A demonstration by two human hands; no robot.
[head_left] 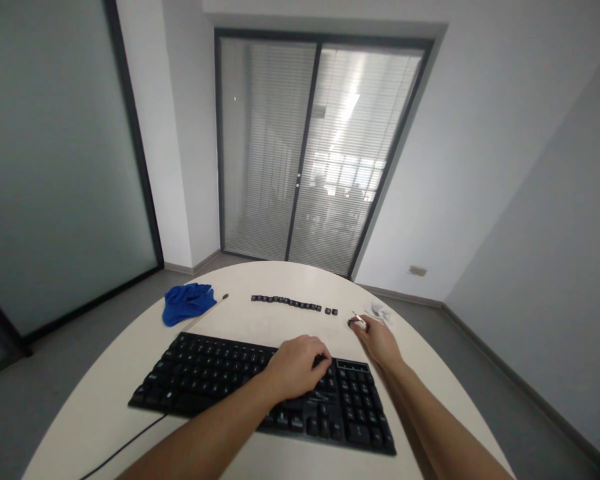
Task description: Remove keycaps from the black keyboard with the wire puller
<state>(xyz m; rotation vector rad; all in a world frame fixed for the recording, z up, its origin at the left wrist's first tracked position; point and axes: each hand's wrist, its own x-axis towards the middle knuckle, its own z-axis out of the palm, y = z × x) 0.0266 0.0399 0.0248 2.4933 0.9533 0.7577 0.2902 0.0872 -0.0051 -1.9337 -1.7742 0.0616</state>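
A black keyboard [210,367] lies across the front of the table, its cable running off to the lower left. My left hand [300,367] rests over its right-middle part, fingers curled in toward the thumb; what they pinch, if anything, is hidden. To the right of the keyboard, just above the tabletop, my right hand [380,340] is closed on a small white keycap puller [361,323] with thin wire. A small dark piece, seemingly a keycap [351,323], shows at the fingertips. Beyond the keyboard, several black keycaps [290,303] form a line, two of them set apart at its right end.
A blue cloth [187,303] lies at the table's left, with a thin stick-like brush [207,311] beside it. Behind my right hand sits a crumpled whitish item [380,312]. The round table [275,273] has a curved edge; a glass door with blinds [310,153] stands beyond.
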